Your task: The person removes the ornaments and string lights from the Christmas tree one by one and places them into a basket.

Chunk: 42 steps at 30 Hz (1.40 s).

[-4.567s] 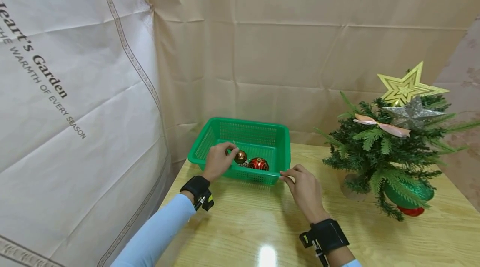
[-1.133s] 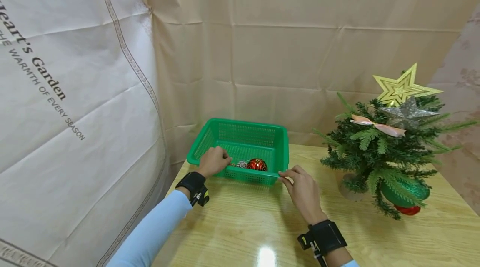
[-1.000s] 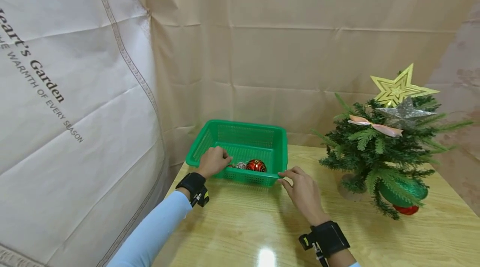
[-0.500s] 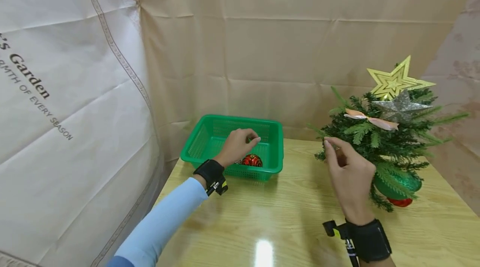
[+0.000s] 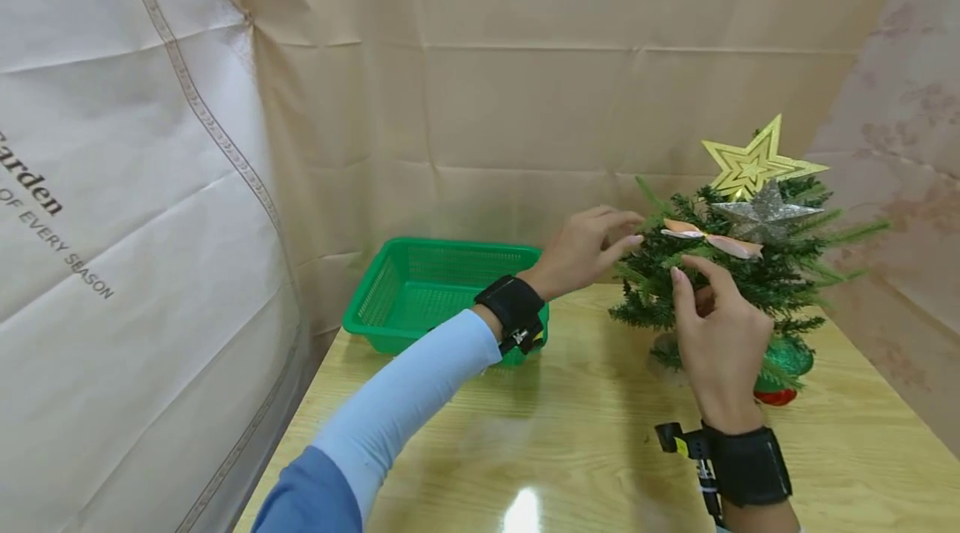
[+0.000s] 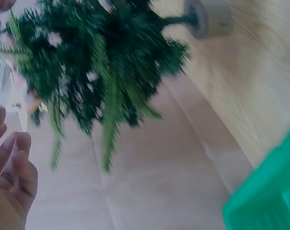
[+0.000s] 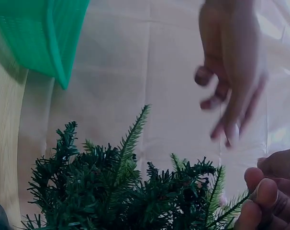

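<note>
A small green artificial tree stands at the table's right, with a gold star, a silver star and a pink bow near its top. My left hand reaches across to the tip of its upper left branch; nothing shows between its fingers. My right hand is raised at the tree's front, finger and thumb curled on a branch. In the blurred left wrist view the tree hangs close above my loosely bent fingers.
A green plastic basket stands at the table's back left; my left forearm hides its contents. A green ornament and a red ball hang low on the tree. Beige paper backdrop surrounds the wooden table.
My left hand lifted out of the basket and swung right to the tree. My right hand left the basket's corner and rose to a branch. The view turned right.
</note>
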### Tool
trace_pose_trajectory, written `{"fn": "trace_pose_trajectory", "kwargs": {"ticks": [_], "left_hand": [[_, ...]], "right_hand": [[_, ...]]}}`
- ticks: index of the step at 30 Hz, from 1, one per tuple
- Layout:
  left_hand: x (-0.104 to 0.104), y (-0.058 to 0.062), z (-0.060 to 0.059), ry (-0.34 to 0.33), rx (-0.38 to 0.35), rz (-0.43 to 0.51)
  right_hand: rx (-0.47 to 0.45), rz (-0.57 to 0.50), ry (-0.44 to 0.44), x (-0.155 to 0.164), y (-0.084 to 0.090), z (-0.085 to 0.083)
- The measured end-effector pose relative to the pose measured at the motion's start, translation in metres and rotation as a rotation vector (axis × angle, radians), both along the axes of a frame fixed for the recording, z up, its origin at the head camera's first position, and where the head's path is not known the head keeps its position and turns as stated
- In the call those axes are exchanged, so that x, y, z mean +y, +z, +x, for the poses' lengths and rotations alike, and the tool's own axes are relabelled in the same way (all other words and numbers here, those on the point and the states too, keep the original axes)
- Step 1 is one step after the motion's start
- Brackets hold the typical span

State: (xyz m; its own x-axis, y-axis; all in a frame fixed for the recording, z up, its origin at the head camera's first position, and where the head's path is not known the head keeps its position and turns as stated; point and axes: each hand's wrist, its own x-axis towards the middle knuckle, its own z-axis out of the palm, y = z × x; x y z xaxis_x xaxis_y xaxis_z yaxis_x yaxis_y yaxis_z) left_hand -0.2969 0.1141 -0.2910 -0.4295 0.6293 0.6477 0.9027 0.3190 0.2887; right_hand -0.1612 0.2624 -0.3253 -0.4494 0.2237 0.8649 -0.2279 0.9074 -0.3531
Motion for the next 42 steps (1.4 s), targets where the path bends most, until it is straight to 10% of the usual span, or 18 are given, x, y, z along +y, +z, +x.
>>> {"fn": "trace_pose_trajectory", "kwargs": {"ticks": [17,42], "left_hand": [[0.046,0.015,0.005,0.017,0.049,-0.209],[0.055,0.008,-0.001,0.14,0.076,-0.178]], "right_hand": [[0.045,0.012,0.014,-0.002,-0.002,-0.003],[0.024,0.03,-0.001,0.0,-0.008,-0.002]]}}
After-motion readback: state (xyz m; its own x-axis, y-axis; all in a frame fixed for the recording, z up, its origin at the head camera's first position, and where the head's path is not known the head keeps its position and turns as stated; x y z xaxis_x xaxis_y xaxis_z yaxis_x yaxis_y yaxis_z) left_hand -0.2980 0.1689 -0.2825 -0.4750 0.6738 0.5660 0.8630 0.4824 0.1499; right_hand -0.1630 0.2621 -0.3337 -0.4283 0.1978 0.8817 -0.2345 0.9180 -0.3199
